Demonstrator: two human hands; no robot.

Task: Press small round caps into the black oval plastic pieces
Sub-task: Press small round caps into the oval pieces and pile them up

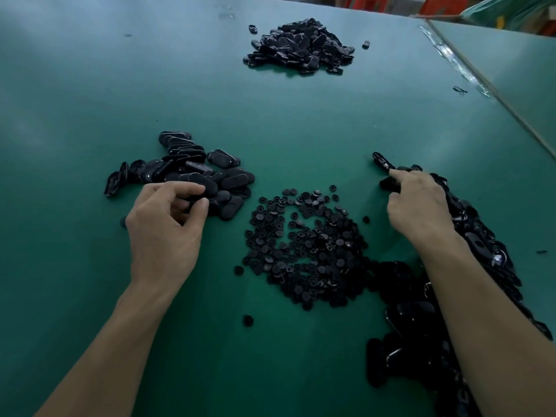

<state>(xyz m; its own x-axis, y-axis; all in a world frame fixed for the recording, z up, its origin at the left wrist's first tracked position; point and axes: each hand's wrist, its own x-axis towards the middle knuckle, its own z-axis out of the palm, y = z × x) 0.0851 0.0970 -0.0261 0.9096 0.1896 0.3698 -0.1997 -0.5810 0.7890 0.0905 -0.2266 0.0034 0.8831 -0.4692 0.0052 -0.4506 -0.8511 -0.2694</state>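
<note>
Small round black caps (pixel 304 245) lie in a loose heap at the centre of the green table (pixel 270 115). A pile of black oval pieces (pixel 192 170) sits to the left of the heap. My left hand (pixel 168 227) is at that pile's near edge, thumb and fingers curled around one black oval piece (pixel 195 201). A long pile of oval pieces (pixel 481 245) runs down the right side. My right hand (pixel 421 206) rests on its far tip, index finger and thumb pinching an oval piece (pixel 386 185). My right forearm hides part of this pile.
A third heap of black oval pieces (pixel 298 46) lies far back at the centre. A single cap (pixel 248 320) lies alone near me. The table's right edge (pixel 496 94) runs diagonally, with orange objects (pixel 442 4) beyond it.
</note>
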